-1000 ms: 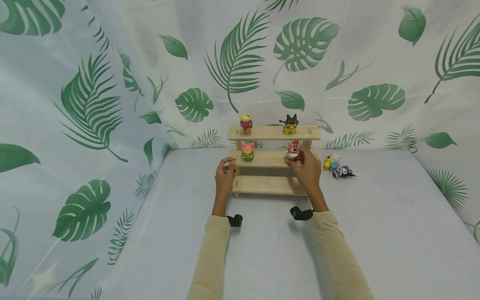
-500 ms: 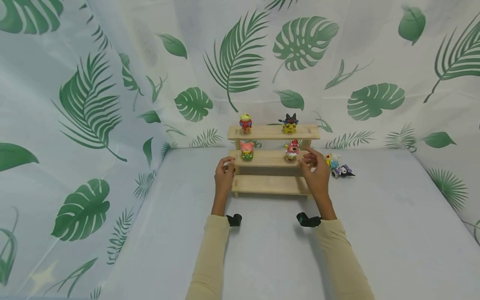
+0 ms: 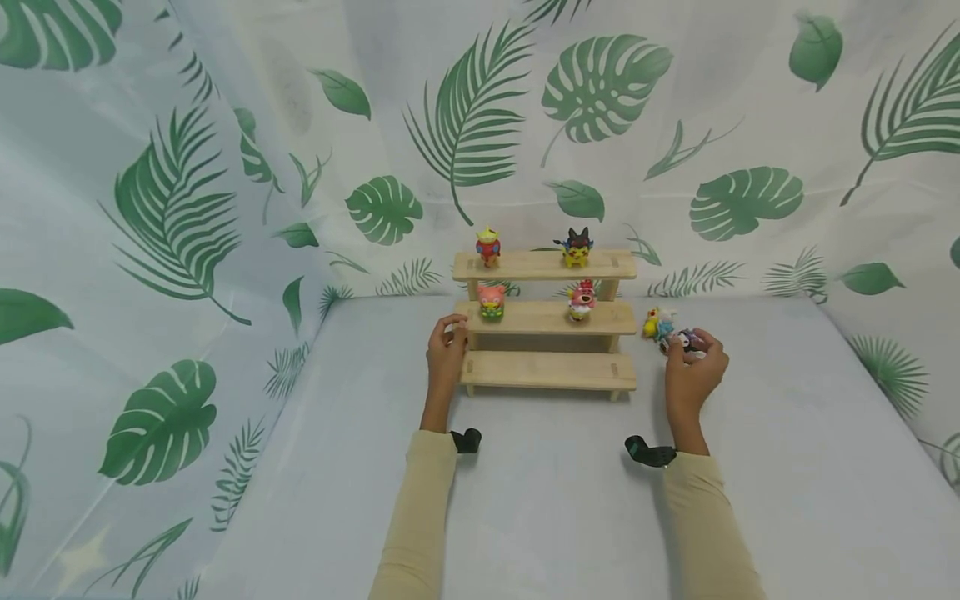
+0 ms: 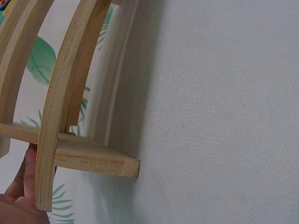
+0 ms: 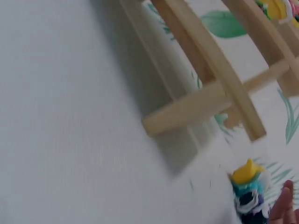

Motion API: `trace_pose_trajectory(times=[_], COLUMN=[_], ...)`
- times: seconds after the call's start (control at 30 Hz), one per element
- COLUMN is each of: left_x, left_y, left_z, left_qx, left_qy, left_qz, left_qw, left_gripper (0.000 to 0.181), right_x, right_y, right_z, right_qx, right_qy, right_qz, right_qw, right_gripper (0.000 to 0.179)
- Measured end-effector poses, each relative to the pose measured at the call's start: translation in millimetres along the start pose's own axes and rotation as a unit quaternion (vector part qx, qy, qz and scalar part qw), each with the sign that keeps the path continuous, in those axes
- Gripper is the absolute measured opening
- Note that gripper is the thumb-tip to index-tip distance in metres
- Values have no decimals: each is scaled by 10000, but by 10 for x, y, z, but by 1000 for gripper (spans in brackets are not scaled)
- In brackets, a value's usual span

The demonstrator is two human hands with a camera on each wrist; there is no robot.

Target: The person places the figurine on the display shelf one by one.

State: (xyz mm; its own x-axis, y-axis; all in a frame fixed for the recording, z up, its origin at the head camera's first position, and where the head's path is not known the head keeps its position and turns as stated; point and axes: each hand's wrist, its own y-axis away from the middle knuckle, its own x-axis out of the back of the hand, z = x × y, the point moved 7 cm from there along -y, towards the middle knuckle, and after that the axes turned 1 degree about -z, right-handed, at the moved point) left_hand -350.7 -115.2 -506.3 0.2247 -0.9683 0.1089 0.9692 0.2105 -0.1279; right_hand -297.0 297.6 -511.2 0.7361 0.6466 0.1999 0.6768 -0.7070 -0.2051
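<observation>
My left hand (image 3: 447,354) grips the left side of a three-step wooden display shelf (image 3: 547,369). In the left wrist view its fingers (image 4: 29,175) go behind the shelf's upright. My right hand (image 3: 693,379) is at a black, white and purple figurine (image 3: 686,340) lying on the table right of the shelf, thumb and fingers spread around it. The right wrist view shows fingers (image 5: 281,205) just beside the figurines, with a small gap. Against the dark figurine lies a yellow, white and blue figurine (image 3: 658,322).
On the top step stand a red-and-yellow figurine (image 3: 488,247) and a black-eared yellow figurine (image 3: 577,247). A pink-and-green figurine (image 3: 492,302) and a red-and-pink figurine (image 3: 581,301) stand on the middle step. Leaf-printed cloth (image 3: 480,117) hangs behind the white table (image 3: 555,500).
My right hand has let go of the red-and-pink figurine on the middle step and moved right and down to the figurines on the table. The left hand has stayed at the shelf.
</observation>
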Motion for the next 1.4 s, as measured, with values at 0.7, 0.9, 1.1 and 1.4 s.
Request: trace_pose_trajectory(times=[0.7,0.9,1.1,1.4], left_x=[8,1,15,9], left_y=[-16,-10,49,23], left_z=[-12,3,177,67], left_qx=[-40,-41,0,-36], left_qy=[63,34,13,146], left_qz=[18,62,-84,-98], left_qw=[10000,10000,10000,9998], left_gripper=[22,25,27,29], right_x=[-158,-170,-184,-192], right_y=[-181,-253,-293,-306], right_z=[519,520,517,570], right_qx=[-1864,-1750,-1472,-1251], right_qy=[-696,-447,-105,448], right_qz=[-1565,-1482,-1450,-1358], right_qw=[9674,9723,9784,9818], right_gripper=[77,75,73,74])
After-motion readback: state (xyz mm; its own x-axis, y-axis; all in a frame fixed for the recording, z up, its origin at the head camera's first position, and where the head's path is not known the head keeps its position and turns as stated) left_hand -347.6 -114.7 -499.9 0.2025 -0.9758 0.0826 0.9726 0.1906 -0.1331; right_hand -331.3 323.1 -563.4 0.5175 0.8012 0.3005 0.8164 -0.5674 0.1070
